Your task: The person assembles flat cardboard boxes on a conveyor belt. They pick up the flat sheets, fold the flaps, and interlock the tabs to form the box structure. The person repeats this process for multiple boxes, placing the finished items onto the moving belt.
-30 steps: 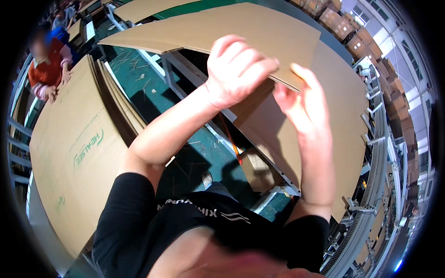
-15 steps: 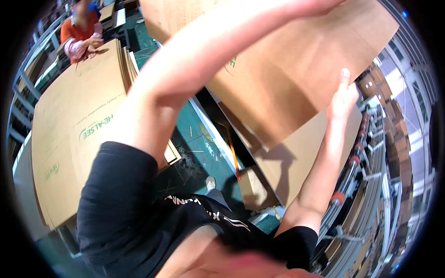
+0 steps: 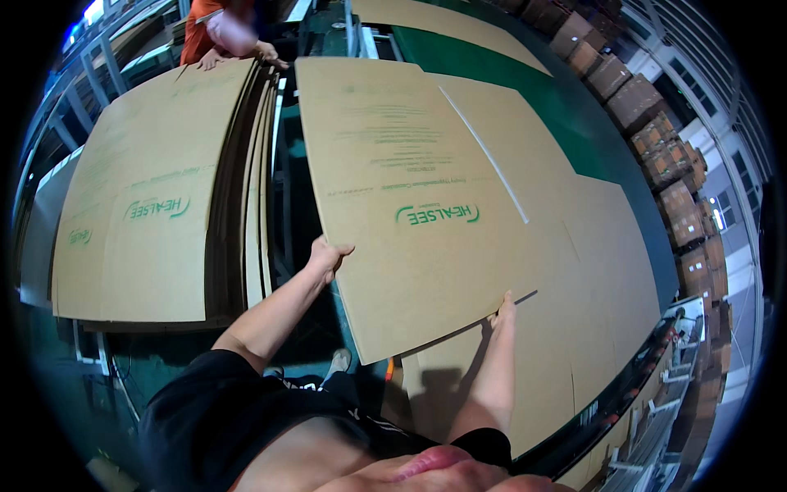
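Note:
A large flat brown cardboard sheet (image 3: 393, 287) with green print lies in front of me. My left hand (image 3: 329, 257) is closed on its left edge, thumb on top and fingers hidden underneath. At the near edge, my right hand (image 3: 503, 312) holds the same sheet, its thumb against the edge and its other fingers mostly hidden. Beneath and to the right spreads another plain cardboard sheet (image 3: 566, 344), with a slot cut in it. The held sheet's near edge stands slightly above it, casting a shadow.
A tall stack of printed cardboard sheets (image 3: 147, 246) stands on the left. Behind it, a person in orange (image 3: 201, 37) has hands at its far edge. A green belt surface (image 3: 484, 61) runs beyond the sheets. Stacked boxes (image 3: 656, 131) line the right, near metal rails (image 3: 656, 426).
The sheet has come down from a raised, tilted position to nearly flat. My left arm has dropped from across the view to the sheet's left edge. My right hand is lower and further left.

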The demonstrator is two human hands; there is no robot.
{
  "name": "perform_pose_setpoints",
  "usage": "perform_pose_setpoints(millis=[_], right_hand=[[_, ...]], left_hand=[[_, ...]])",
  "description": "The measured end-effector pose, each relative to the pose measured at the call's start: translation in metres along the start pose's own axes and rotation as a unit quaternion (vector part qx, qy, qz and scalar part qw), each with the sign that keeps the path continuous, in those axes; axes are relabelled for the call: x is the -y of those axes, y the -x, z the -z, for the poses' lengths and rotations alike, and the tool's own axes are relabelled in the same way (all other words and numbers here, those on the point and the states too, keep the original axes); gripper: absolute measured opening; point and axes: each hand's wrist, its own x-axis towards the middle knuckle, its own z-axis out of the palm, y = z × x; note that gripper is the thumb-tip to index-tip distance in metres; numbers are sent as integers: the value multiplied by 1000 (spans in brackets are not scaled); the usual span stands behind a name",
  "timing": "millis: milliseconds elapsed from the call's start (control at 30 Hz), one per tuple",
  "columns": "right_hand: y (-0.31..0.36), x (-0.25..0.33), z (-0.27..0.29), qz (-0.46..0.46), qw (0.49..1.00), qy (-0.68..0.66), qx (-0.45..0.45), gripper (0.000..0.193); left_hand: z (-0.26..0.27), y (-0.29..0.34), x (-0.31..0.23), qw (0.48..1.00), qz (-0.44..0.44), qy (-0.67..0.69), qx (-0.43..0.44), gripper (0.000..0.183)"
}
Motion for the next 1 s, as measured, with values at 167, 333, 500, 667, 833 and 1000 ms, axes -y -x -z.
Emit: perform_pose_setpoints(millis=[167,333,500,667,833,1000], right_hand=[[61,-36,-46,26,999,-13,-13,56],[148,-40,-78,41,944,-290,149,50],[264,-105,-109,22,908,-307,283,49],[422,-191,-179,15,909,-223,353,62],[598,-290,-292,-86,876,-140,453,53],[748,-376,-410,-196,707,11,680,32]], left_hand=[[-10,27,-106,992,-57,-114,-8,25],[41,61,-194,986,-60,-155,14,30],[170,143,-287,981,-51,-185,-31,64],[361,216,-368,966,-99,-219,-93,97],[537,310,-497,928,-81,-330,-155,55],[662,365,-531,439,-207,-797,-358,50]])
